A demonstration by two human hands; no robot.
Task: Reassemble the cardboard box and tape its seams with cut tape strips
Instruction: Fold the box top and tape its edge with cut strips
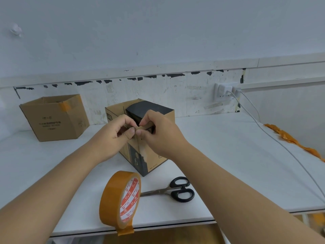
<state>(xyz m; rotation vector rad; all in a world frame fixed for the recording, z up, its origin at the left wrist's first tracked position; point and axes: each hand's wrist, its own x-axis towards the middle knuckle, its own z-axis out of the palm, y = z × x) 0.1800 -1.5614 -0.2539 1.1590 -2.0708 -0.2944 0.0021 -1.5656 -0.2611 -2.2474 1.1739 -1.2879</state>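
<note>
A brown and black cardboard box (pixel 154 161) stands upright on the white table (pixel 228 155), its top open. My left hand (pixel 112 136) and my right hand (pixel 158 134) meet at the box's near top corner. Both pinch the same small piece of tan tape or flap edge (pixel 142 128) between thumb and fingers. An orange-brown tape roll (pixel 114 198) stands on edge at the table's front, its loose end hanging over the edge. Black-handled scissors (pixel 175 190) lie just right of the roll.
A second open cardboard box (pixel 52 118) with an orange tape patch sits at the back left. A white cable (pixel 281 143) runs from a wall socket (pixel 223 93) across the right side. A crumpled orange tape strip (pixel 290 138) lies at the far right edge.
</note>
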